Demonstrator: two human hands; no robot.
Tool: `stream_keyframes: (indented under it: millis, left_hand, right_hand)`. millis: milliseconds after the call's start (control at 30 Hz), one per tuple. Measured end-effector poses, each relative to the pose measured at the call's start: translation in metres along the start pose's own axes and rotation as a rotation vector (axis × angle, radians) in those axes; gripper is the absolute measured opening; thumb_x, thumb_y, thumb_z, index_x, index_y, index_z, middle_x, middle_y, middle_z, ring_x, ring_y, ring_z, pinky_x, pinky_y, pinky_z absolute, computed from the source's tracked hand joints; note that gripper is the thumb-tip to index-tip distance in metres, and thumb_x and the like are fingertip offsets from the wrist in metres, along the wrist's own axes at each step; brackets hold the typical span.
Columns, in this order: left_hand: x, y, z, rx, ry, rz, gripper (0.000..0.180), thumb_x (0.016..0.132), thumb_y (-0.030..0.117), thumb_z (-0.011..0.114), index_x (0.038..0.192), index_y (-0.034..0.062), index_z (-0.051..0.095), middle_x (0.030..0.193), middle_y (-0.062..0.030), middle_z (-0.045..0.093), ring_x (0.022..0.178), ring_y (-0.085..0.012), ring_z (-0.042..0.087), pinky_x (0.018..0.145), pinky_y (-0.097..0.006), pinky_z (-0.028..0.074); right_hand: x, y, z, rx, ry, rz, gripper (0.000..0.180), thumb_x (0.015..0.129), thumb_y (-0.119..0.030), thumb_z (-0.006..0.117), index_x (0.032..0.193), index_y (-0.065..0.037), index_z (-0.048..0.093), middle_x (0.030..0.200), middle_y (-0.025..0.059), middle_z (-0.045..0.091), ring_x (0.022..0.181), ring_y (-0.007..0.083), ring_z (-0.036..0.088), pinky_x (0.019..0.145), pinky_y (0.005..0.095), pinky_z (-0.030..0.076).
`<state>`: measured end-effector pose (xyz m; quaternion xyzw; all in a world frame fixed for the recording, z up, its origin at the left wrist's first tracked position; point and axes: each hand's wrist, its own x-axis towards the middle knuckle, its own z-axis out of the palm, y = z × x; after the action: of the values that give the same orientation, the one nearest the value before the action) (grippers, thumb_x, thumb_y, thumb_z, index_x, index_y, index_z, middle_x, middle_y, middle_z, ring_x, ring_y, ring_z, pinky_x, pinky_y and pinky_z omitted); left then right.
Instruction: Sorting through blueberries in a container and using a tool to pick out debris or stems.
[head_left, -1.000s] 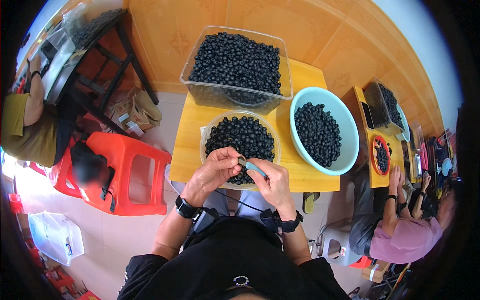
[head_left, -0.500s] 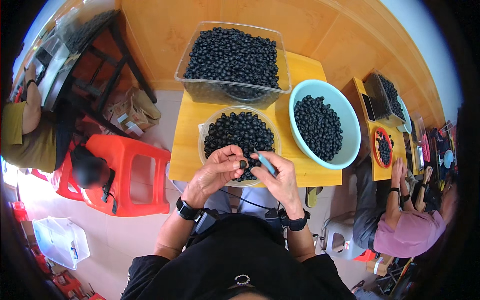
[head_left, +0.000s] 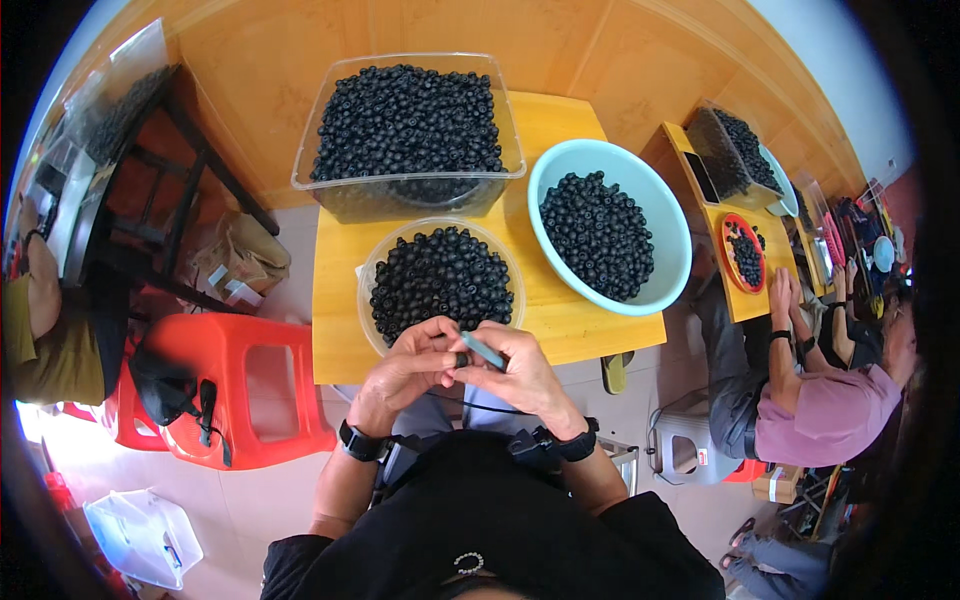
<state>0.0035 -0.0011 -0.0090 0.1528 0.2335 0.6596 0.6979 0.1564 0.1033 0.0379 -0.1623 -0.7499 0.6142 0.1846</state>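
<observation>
Table (head_left: 585, 340), left hand (head_left: 405, 370) pinching bead (head_left: 461, 359), right hand (head_left: 524, 372) curled

This is looking like a small workshop. On the yellow tabletop (head_left: 570, 340), a clear bin (head_left: 360, 205) at 11 o'clock and a turquoise bowl (head_left: 673, 243) at 2 are holding small black pieces (head_left: 600, 235). A co-worker in pink (head_left: 825, 415) is sitting at 4 o'clock by a second tabletop (head_left: 746, 308) carrying another bin (head_left: 712, 165); a person in olive (head_left: 65, 350) is occupying 9 o'clock, beside a dark-framed tabletop (head_left: 105, 190). A red plastic stool (head_left: 230, 365) is standing at 8.
</observation>
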Motion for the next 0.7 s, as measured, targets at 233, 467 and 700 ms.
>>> stream_keyframes:
  millis: [233, 467, 700]
  left_hand:
    - [0.005, 0.012, 0.007, 0.511, 0.377, 0.092, 0.021, 0.08, 0.001, 0.063, 0.099, 0.0031, 0.056, 0.092, -0.004, 0.06, 0.071, -0.0095, 0.059, 0.059, -0.021, 0.052]
    - [0.013, -0.008, -0.016, 1.053, 0.578, 0.221, 0.018, 0.075, 0.0, 0.066, 0.093, -0.001, 0.063, 0.084, -0.006, 0.061, 0.064, -0.0109, 0.057, 0.059, -0.025, 0.049]
    - [0.03, -0.024, 0.006, 1.484, 0.602, 0.497, 0.039, 0.072, -0.002, 0.067, 0.109, 0.0073, 0.06, 0.096, -0.011, 0.053, 0.063, -0.0225, 0.057, 0.061, -0.032, 0.049]
  right_hand:
    - [0.009, 0.008, -0.07, -0.287, 0.542, -0.006, 0.017, 0.074, -0.006, 0.068, 0.091, -0.002, 0.066, 0.076, 0.0032, 0.061, 0.067, 0.0088, 0.052, 0.06, 0.0223, 0.042]
    - [0.017, 0.038, -0.109, -1.034, 0.838, 0.059, 0.033, 0.078, -0.01, 0.064, 0.11, -0.005, 0.058, 0.092, 0.0148, 0.059, 0.078, 0.0334, 0.058, 0.07, 0.041, 0.047]
    - [0.019, 0.041, -0.105, -1.099, 0.87, 0.119, 0.029, 0.081, -0.013, 0.062, 0.109, -0.008, 0.056, 0.093, 0.0144, 0.057, 0.078, 0.0381, 0.059, 0.064, 0.0469, 0.047]
